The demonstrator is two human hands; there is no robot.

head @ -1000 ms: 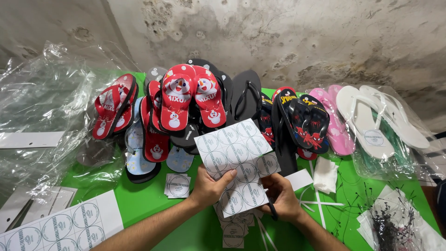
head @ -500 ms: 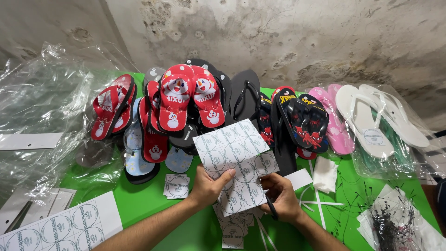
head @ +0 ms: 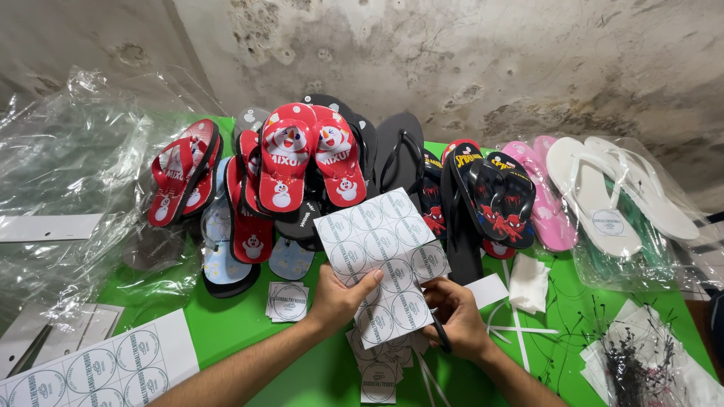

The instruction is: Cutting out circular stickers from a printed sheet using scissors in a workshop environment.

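Note:
My left hand (head: 339, 298) grips the lower left edge of a white sheet of round printed labels (head: 381, 256), held up above the green table (head: 226, 324). At the sheet's lower right edge, my right hand (head: 455, 318) holds dark-handled scissors (head: 440, 333); their blades are hidden behind the paper. Small cut label squares (head: 286, 301) lie on the table just left of my left hand, and more cut pieces (head: 379, 373) are piled under both hands.
Flip-flops are heaped along the wall: red snowman pairs (head: 305, 162), black ones (head: 403, 151), dark cartoon-print ones (head: 494, 192), pink (head: 547, 200) and white (head: 603, 203). Clear plastic bags (head: 68, 188) lie at left. Another label sheet (head: 90, 369) sits front left; black tag fasteners (head: 630, 362) front right.
The label sheet has tilted a little in my hands. My right hand with the scissors has shifted slightly along its lower edge. Nothing else moved.

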